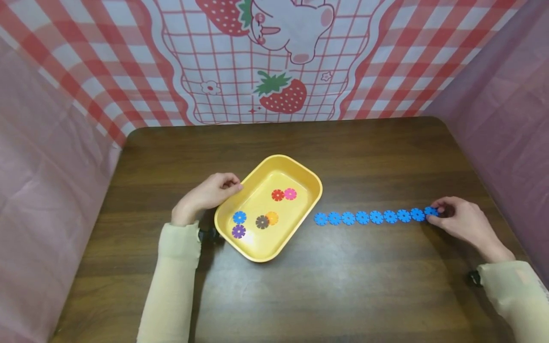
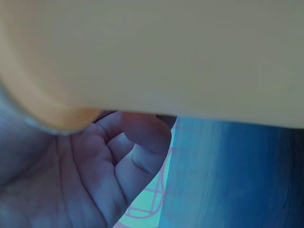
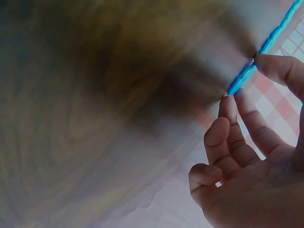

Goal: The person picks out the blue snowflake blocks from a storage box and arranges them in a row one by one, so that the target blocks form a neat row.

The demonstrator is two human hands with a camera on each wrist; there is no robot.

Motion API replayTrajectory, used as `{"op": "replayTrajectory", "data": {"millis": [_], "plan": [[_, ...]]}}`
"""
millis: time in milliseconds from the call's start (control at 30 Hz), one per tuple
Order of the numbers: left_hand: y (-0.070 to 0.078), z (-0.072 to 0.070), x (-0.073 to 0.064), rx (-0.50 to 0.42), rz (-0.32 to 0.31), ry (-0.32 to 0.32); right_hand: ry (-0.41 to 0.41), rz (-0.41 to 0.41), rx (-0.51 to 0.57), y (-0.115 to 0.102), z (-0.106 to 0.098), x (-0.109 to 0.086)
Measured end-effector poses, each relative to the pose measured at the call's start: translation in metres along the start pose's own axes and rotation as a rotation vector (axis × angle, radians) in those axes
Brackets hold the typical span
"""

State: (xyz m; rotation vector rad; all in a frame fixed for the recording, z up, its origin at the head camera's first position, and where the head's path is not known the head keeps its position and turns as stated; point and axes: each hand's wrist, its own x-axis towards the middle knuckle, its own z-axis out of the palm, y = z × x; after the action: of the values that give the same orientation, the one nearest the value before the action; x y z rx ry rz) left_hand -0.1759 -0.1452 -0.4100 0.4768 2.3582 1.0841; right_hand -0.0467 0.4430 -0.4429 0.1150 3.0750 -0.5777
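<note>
At the right end of a straight row of blue notched plastic discs (image 1: 375,217), my right hand (image 1: 465,224) pinches the end blue disc (image 1: 431,212) between thumb and fingers. The right wrist view shows the blue discs (image 3: 274,38) edge-on as a thin strip, with the thumb on one side and fingertips on the other. My left hand (image 1: 210,193) is at the left side of a yellow tray (image 1: 311,178), fingers loosely bent and thumb tip right at the rim. In the left wrist view the tray wall (image 2: 156,57) hides the fingertips of that hand.
Inside the tray lie a red disc (image 1: 277,195), a pink disc (image 1: 290,194), an orange disc (image 1: 272,218), a brown disc (image 1: 262,222), a blue disc (image 1: 239,217) and a purple disc (image 1: 238,231). A patterned cloth (image 1: 266,57) hangs behind the wooden table (image 1: 343,295).
</note>
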Motion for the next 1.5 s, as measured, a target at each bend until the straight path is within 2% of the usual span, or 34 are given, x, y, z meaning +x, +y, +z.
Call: {"op": "replayTrajectory", "data": {"millis": [367, 600, 900, 1067, 1300, 1500], "plan": [[-0.001, 0.0, 0.001, 0.02, 0.029, 0.004, 0.024, -0.034, 0.002, -0.001, -0.004, -0.001], [-0.001, -0.002, 0.0, 0.027, 0.041, 0.008, 0.062, -0.089, 0.018, -0.017, -0.013, 0.006], [0.001, -0.001, -0.001, 0.03, 0.04, 0.007, 0.057, -0.171, 0.092, -0.054, -0.012, 0.018], [0.0, -0.001, -0.001, 0.029, 0.042, 0.011, 0.02, -0.246, 0.112, -0.078, -0.012, 0.026], [-0.002, -0.001, 0.001, 0.036, 0.055, 0.014, -0.029, -0.306, 0.14, -0.118, -0.013, 0.039], [-0.003, -0.001, 0.001, 0.038, 0.048, 0.013, -0.052, -0.403, 0.164, -0.151, -0.01, 0.05]]}}
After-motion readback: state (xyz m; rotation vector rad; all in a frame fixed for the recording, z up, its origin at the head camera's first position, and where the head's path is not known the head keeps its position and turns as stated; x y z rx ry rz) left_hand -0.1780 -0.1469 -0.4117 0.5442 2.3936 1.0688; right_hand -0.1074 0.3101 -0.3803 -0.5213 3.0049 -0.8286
